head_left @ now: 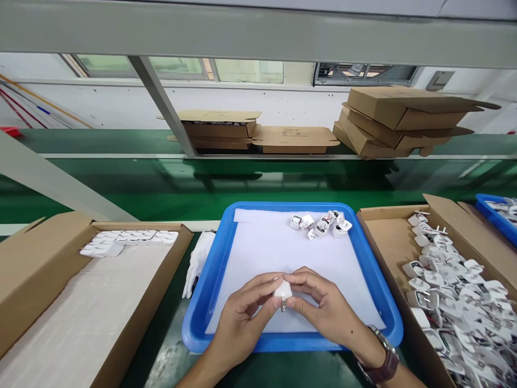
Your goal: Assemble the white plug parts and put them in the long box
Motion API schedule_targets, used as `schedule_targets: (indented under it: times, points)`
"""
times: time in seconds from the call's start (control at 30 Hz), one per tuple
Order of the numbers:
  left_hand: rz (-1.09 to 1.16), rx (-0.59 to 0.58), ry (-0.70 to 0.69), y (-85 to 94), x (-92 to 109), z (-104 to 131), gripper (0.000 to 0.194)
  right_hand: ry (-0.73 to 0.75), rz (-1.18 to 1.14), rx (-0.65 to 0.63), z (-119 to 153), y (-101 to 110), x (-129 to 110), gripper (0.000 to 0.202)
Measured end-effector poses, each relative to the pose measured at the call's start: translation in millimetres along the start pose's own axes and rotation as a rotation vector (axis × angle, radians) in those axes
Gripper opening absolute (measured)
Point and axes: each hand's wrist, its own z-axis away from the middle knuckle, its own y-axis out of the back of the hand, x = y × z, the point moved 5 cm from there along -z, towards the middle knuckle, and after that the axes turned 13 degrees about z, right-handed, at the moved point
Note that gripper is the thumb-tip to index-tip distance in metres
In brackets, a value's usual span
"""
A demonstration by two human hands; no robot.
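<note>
Both hands pinch one white plug (283, 291) over the blue tray (210, 280): left hand (242, 318) and right hand (323, 307) grip it from either side, prongs down. Tray is glossy plastic, lined with a white sheet (266, 253); small parts cluster (321, 224) at its far edge. Right box (388, 237), cardboard, heaped with plug shells (452, 291). Left box (44, 258) holds a neat row of plugs (129, 240).
</note>
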Motion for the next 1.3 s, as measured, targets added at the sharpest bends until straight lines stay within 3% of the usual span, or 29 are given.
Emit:
schedule_targets:
  times: [0.23,0.63,0.83,0.93,1.1,1.23,1.3]
  points:
    - [0.022,-0.061,0.052,-1.8,-4.6,1.3,0.036,-0.019,0.057,0.018,2.0,2.6,-3.0,0.032]
    - [0.113,-0.023,0.123,-8.0,-6.4,0.5,0.026,-0.116,0.038,0.017,-0.2,0.4,-0.6,0.021]
    - [0.055,-0.098,0.212,-14.0,-13.6,4.3,0.045,-0.205,0.035,0.030,-1.1,2.4,5.3,0.029]
    - [-0.060,-0.083,0.174,-13.6,-14.5,6.0,0.055,-0.222,0.029,0.023,-0.1,1.5,7.0,0.033]
    - [-0.105,-0.034,0.103,-13.1,-12.4,2.9,0.037,-0.246,0.046,0.051,-0.6,3.2,9.3,0.038]
    - [-0.205,0.012,0.110,-15.0,-11.4,2.5,0.041,-0.225,0.111,0.103,-0.4,6.1,11.2,0.043]
    - [-0.305,0.063,0.048,-14.9,0.3,5.6,0.041,-0.223,0.169,0.121,1.2,6.5,13.3,0.045]
